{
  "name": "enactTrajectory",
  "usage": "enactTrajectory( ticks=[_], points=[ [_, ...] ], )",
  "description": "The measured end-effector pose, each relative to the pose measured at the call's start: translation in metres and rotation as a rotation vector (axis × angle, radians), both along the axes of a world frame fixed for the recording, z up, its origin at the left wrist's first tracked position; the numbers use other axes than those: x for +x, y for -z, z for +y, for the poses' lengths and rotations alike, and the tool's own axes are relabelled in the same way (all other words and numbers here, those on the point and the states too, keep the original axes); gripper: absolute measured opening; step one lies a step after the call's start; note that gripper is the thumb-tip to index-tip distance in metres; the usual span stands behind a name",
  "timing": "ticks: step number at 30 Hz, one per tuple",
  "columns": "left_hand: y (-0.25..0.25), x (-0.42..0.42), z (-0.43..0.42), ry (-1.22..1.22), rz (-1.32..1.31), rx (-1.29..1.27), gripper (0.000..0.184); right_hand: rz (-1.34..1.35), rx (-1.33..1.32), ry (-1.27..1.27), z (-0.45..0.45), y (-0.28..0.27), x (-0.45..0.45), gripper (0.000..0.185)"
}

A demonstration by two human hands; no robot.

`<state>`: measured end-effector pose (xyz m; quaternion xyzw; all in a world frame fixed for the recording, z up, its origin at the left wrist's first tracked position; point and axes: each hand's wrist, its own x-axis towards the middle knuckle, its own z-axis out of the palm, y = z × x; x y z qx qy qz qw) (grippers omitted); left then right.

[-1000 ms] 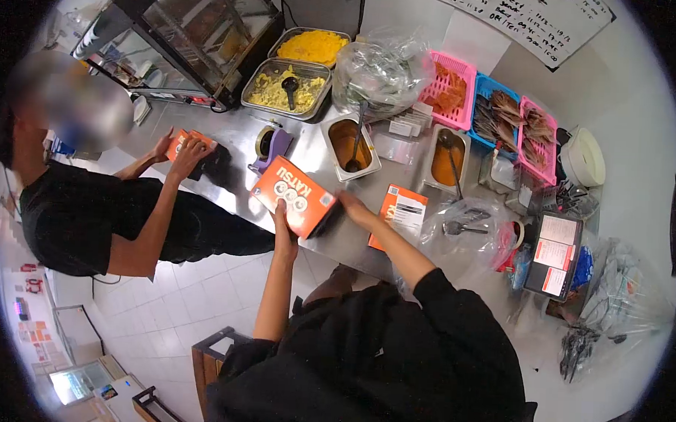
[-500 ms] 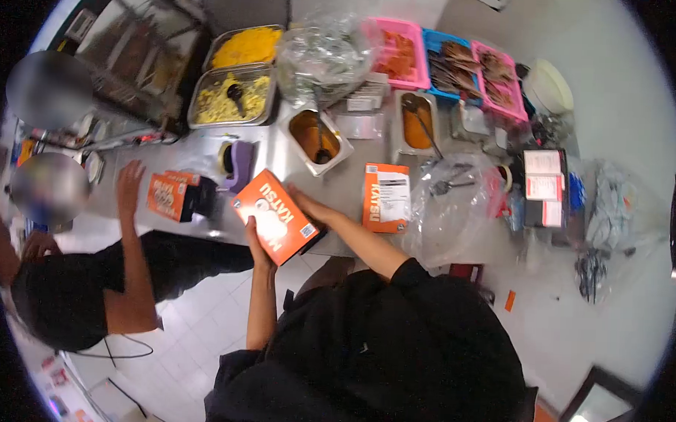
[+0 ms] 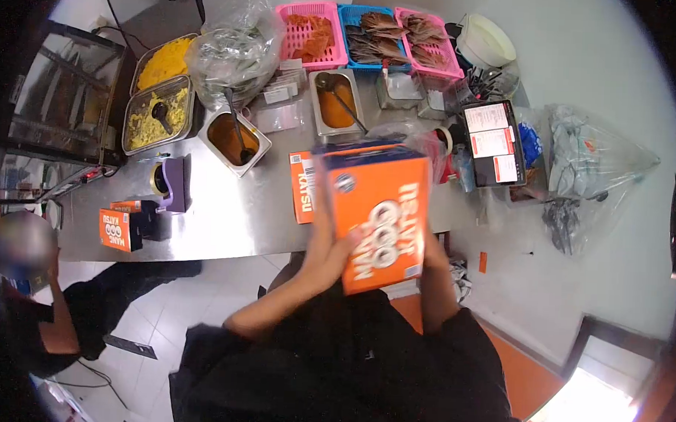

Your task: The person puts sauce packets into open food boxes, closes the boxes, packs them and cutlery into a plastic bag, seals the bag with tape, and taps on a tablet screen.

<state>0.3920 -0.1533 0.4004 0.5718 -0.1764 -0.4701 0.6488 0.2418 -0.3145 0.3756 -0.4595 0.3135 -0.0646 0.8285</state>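
An orange printed carton (image 3: 380, 212), lettered "KATSU" and showing a dark top edge, is held up between my two hands over the table's front edge. My left hand (image 3: 329, 251) grips its left side, with the thumb on the printed face. My right hand (image 3: 438, 270) is pressed to its right side, the fingers mostly hidden behind it. Part of another orange carton (image 3: 301, 191) lies on the table, partly covered by the held one.
Two metal pans of sauce (image 3: 232, 140) (image 3: 334, 103) with ladles stand on the steel table (image 3: 241, 215). Orange cartons (image 3: 119, 227) and a tape dispenser (image 3: 175, 184) are at left. Baskets (image 3: 311, 33) line the back; a tablet (image 3: 495, 144) stands at right. Another person (image 3: 58, 324) is at left.
My view has turned to the right. Both hands have carried the carton rightwards and raised it in front of the labelled carton. The co-worker's hand has left the cartons at left.
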Motion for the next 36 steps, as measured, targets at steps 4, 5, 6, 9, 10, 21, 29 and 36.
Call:
enactTrajectory(
  ticks=[4, 5, 6, 9, 10, 21, 29, 36],
  points=[
    [0.035, -0.047, -0.097, -0.079, 0.225, -0.016, 0.092, 0.103, -0.090, 0.047, -0.066, -0.007, -0.029, 0.069],
    [0.055, -0.054, -0.113, -0.083, 0.307, -0.001, 0.092, 0.107, -0.123, -0.007, -0.078, -0.002, -0.034, 0.069],
    [0.062, -0.057, -0.124, -0.062, 0.378, -0.004, 0.093, 0.150, -0.068, 0.019, -0.091, 0.012, -0.038, 0.067],
    [0.102, -0.065, -0.148, -0.024, 0.526, 0.017, 0.092, 0.220, 0.137, 0.074, -0.119, 0.038, -0.041, 0.063],
    [0.126, -0.067, -0.155, -0.027, 0.532, 0.031, 0.089, 0.197, 0.095, 0.032, -0.131, 0.051, -0.042, 0.063],
    [0.170, -0.105, -0.088, 0.512, -1.355, 0.500, 0.074, 0.293, -1.196, -0.589, -0.159, 0.138, -0.111, 0.062],
    [0.179, -0.108, -0.115, 0.362, -1.125, 0.698, 0.034, 0.324, -1.667, -0.340, -0.142, 0.168, -0.093, 0.039],
    [0.163, -0.107, -0.125, 0.600, -1.213, 0.172, 0.029, 0.683, -1.441, -0.203, -0.147, 0.171, -0.100, 0.035]
  ],
)
